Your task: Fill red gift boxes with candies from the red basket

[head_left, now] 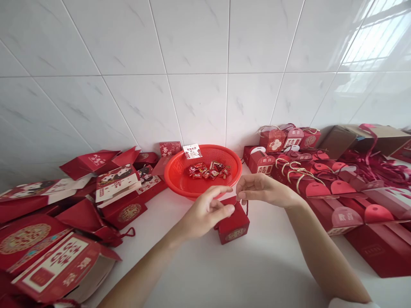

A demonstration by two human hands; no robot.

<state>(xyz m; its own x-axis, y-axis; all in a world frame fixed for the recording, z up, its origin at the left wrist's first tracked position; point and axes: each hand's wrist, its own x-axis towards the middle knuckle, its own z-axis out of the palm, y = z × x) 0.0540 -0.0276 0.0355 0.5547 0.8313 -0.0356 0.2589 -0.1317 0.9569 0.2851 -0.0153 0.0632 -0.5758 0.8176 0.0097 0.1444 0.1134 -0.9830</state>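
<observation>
In the middle of the white surface stands a small red gift box (233, 229) with a gold round emblem on its front. A dark red cord (247, 208) rises from its right side and passes behind my right hand. My left hand (207, 211) is over the box's left part, thumb and forefinger apart, with nothing seen between them. Above the box's right side, my right hand (265, 190) has its fingers curled and thumb against them; anything in that pinch is hidden. Just behind both hands sits a red plastic basket (173, 182) holding several wrapped candies (208, 171).
Printed red boxes (61, 265) lie piled at the left, some with open flaps. Rows of red boxes with rope handles (298, 171) fill the right side. Behind them are dark red ribbons (356, 160) and a cardboard box (337, 139). A tiled wall (199, 102) bounds the back.
</observation>
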